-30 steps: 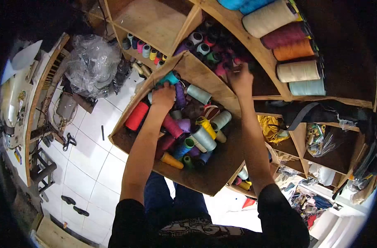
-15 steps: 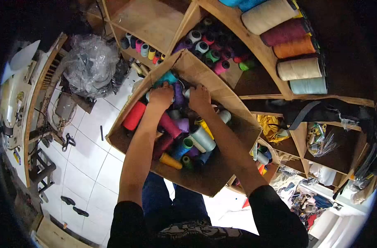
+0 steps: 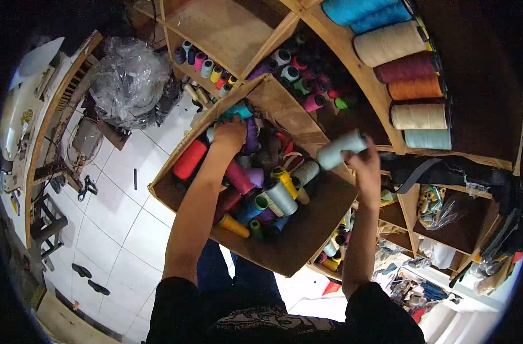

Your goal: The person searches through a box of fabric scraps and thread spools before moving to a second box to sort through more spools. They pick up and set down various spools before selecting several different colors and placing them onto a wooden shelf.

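A cardboard box (image 3: 284, 252) stands in front of me, holding several thread spools in many colours. My right hand (image 3: 364, 166) grips a pale grey-blue thread spool (image 3: 339, 150) by its end, lifted over the box's right edge. Inside the box at the far left, my left hand (image 3: 230, 135) curls over a pale thread spool (image 3: 210, 133), which it mostly hides. Beside the left hand lie a teal spool (image 3: 238, 109) and a purple spool (image 3: 252, 135). A red spool (image 3: 190, 160) and a grey spool (image 3: 281, 196) lie lower in the box.
Wooden shelves (image 3: 273, 43) rise behind the box, with several small spools inside. Large cones, among them an orange cone (image 3: 414, 88), line the upper right shelf. A clear plastic bundle (image 3: 127, 80) is at the left, near a sewing machine table (image 3: 58, 123).
My right hand has come up out of the box and moved right, carrying the pale grey-blue thread spool. My left hand has stayed in almost the same place inside the box.
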`<state>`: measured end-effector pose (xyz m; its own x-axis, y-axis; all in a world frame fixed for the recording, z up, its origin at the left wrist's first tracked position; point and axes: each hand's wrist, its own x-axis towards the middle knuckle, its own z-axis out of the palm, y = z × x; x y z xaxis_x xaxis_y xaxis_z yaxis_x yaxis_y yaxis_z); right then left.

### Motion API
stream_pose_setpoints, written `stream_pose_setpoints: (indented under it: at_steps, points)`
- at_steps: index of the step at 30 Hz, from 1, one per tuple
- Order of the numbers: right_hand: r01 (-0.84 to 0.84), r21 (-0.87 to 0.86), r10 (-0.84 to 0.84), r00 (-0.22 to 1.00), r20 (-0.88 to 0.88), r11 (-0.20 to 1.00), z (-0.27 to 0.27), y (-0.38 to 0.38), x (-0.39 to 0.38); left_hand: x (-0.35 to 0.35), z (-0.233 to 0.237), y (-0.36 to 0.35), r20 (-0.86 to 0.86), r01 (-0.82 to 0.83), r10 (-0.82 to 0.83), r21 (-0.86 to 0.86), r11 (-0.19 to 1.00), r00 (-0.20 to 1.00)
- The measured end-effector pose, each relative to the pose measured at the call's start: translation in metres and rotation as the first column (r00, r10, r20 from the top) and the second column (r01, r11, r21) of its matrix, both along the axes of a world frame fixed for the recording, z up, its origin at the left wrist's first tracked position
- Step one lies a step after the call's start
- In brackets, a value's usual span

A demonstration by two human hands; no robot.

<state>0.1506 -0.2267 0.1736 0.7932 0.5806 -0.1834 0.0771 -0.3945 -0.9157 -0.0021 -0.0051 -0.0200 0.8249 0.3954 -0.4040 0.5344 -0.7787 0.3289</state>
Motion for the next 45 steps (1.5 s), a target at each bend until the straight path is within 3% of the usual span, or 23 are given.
stream_pose_setpoints:
  at_steps: [2, 4, 6, 7, 9, 12, 14, 18, 20, 22, 25, 27, 29, 31, 33, 35, 37, 38, 39, 40, 42, 43, 45]
  points:
    - [0.123, 0.049, -0.132, 0.952, 0.275, 0.991, -0.007, 0.016, 0.022, -0.001, -0.009, 0.0, 0.039, 0.052, -0.055, 0.075, 0.996, 0.998]
    - [0.101, 0.019, -0.1, 0.899, 0.427, 0.995, -0.034, 0.021, 0.064, 0.0, -0.01, 0.001, 0.039, 0.079, -0.084, 0.114, 0.99, 0.996]
    - [0.248, -0.317, -0.025, 0.822, 0.569, 0.915, -0.05, 0.037, 0.089, 0.001, 0.0, 0.002, 0.001, 0.082, -0.083, 0.114, 0.99, 0.997]
    - [0.247, -0.499, 0.098, 0.817, 0.568, 0.831, -0.066, 0.042, 0.111, -0.002, -0.014, -0.001, 0.107, 0.05, -0.065, 0.134, 0.99, 0.992]
    - [0.251, -0.79, 0.336, 0.803, 0.492, 0.559, -0.101, 0.049, 0.158, -0.003, -0.016, 0.0, 0.079, 0.063, -0.07, 0.094, 0.994, 0.994]
    - [-0.005, -0.788, 0.401, 0.863, 0.308, 0.616, -0.119, 0.062, 0.18, 0.0, 0.006, -0.001, 0.014, -0.001, 0.001, 0.022, 1.0, 1.0]
    - [0.017, -0.766, 0.39, 0.854, 0.346, 0.642, -0.172, 0.061, 0.225, 0.001, 0.001, -0.001, 0.002, 0.047, -0.047, 0.092, 0.995, 0.999]
    - [0.031, -0.771, 0.314, 0.903, 0.295, 0.636, -0.172, 0.072, 0.222, 0.001, -0.006, -0.005, 0.027, 0.029, -0.034, 0.153, 0.988, 0.999]
    - [0.079, -0.853, 0.332, 0.899, 0.284, 0.515, -0.182, 0.08, 0.234, -0.001, -0.012, -0.009, 0.107, -0.008, -0.013, 0.19, 0.982, 0.994]
    - [0.093, -0.864, 0.383, 0.87, 0.312, 0.494, -0.184, 0.081, 0.235, 0.002, -0.013, -0.009, 0.102, -0.022, 0.006, 0.163, 0.986, 0.995]
    - [0.094, -0.743, 0.412, 0.783, 0.466, 0.663, -0.194, 0.067, 0.236, 0.003, -0.013, -0.007, 0.058, 0.007, -0.013, 0.104, 0.995, 0.998]
    - [0.14, -0.584, 0.32, 0.724, 0.611, 0.799, -0.206, 0.057, 0.232, 0.0, -0.017, -0.004, 0.132, 0.013, -0.034, 0.158, 0.987, 0.991]
    - [0.076, -0.697, 0.486, 0.662, 0.57, 0.713, -0.201, 0.047, 0.232, -0.006, -0.023, -0.005, 0.187, 0.015, -0.036, 0.111, 0.994, 0.982]
    - [0.182, -0.717, 0.437, 0.685, 0.583, 0.673, -0.172, 0.05, 0.212, -0.011, -0.009, 0.005, 0.23, 0.013, -0.007, -0.023, 1.0, 0.973]
    - [0.443, -0.64, 0.159, 0.732, 0.662, 0.627, -0.118, 0.067, 0.146, -0.013, 0.004, 0.025, 0.36, 0.078, 0.005, -0.216, 0.973, 0.933]
    - [0.156, -0.245, 0.063, 0.712, 0.699, 0.957, -0.065, 0.07, 0.076, -0.01, 0.028, 0.04, 0.454, 0.141, 0.036, -0.35, 0.926, 0.891]
    - [0.015, -0.062, 0.021, 0.836, 0.548, 0.998, -0.067, 0.057, 0.049, -0.012, 0.072, 0.038, 0.477, 0.181, 0.23, -0.67, 0.72, 0.848]
    - [-0.183, -0.225, 0.278, 0.801, 0.531, 0.957, -0.051, 0.053, 0.028, -0.009, 0.085, 0.033, 0.457, 0.212, 0.327, -0.793, 0.572, 0.828]
    - [-0.315, -0.144, 0.343, 0.9, 0.27, 0.938, -0.038, 0.054, 0.0, -0.002, 0.078, 0.024, 0.451, 0.266, 0.417, -0.863, 0.429, 0.789]
    - [-0.397, -0.132, 0.407, 0.911, 0.06, 0.908, -0.026, 0.054, -0.018, 0.005, 0.071, 0.014, 0.475, 0.317, 0.388, -0.858, 0.405, 0.79]
    - [-0.423, -0.245, 0.468, 0.868, 0.166, 0.872, -0.022, 0.052, -0.039, 0.013, 0.071, 0.0, 0.53, 0.414, 0.326, -0.835, 0.362, 0.783]
    - [-0.438, -0.286, 0.502, 0.837, 0.216, 0.853, -0.022, 0.051, -0.039, 0.012, 0.079, -0.004, 0.521, 0.363, 0.22, -0.786, 0.501, 0.824]
    - [-0.428, -0.384, 0.531, 0.818, 0.221, 0.818, -0.021, 0.046, -0.037, 0.01, 0.079, -0.018, 0.465, 0.318, 0.281, -0.841, 0.439, 0.84]
